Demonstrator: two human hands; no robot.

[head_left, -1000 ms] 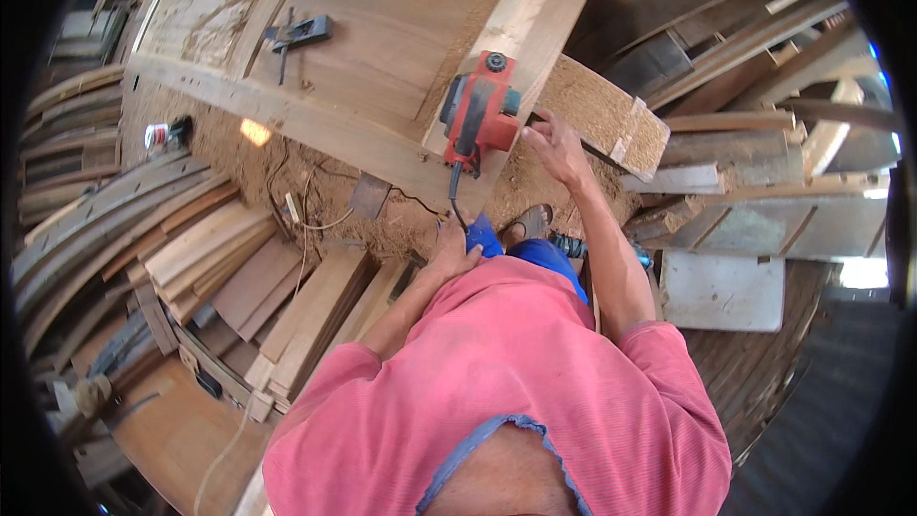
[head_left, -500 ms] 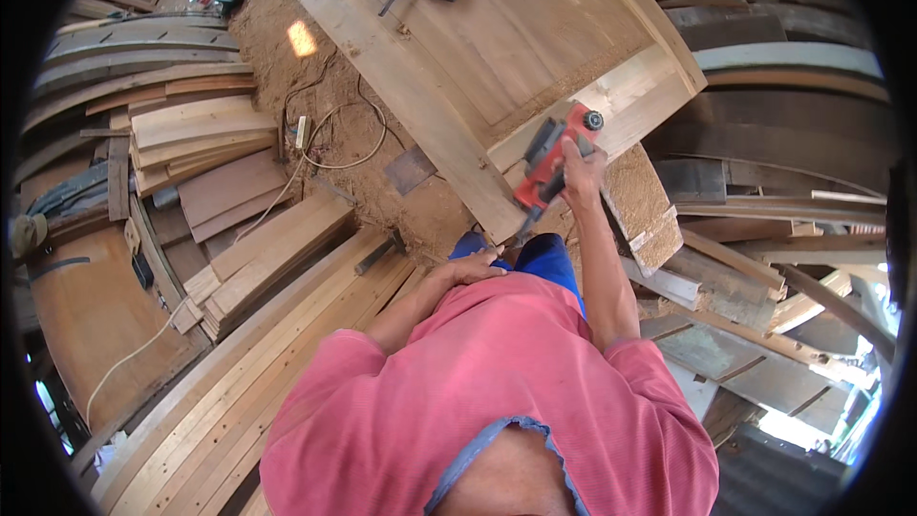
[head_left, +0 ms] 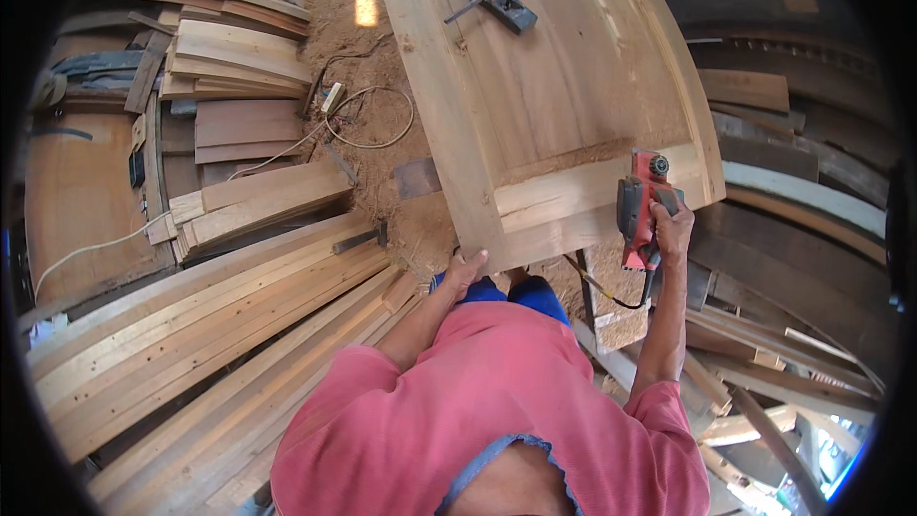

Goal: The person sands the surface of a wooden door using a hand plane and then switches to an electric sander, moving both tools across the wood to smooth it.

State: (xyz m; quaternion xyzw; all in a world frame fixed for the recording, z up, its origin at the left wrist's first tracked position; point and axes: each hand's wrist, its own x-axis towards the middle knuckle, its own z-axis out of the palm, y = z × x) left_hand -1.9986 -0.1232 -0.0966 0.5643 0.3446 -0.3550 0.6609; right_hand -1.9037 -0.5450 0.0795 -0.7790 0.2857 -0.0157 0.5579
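Observation:
A red and black electric hand planer is over the near right corner of a panelled wooden door. My right hand is closed round its handle, and a dark cord leaves its near end. Whether its sole touches the wood, I cannot tell. At the door's near left corner, my left hand grips the edge, its thumb out along the wood; the other fingers are partly hidden. Farther up the door lies a dark wooden hand plane with a cross handle.
Shavings cover the floor left of the door, where a pale cable loops by a white power strip. Long planks are stacked at near left, shorter boards beyond. More timber lines the right side.
The planer in my right hand has moved right, away from the door's near left corner, and turned more upright. My left hand has gone from by my lap to that corner. The view has shifted.

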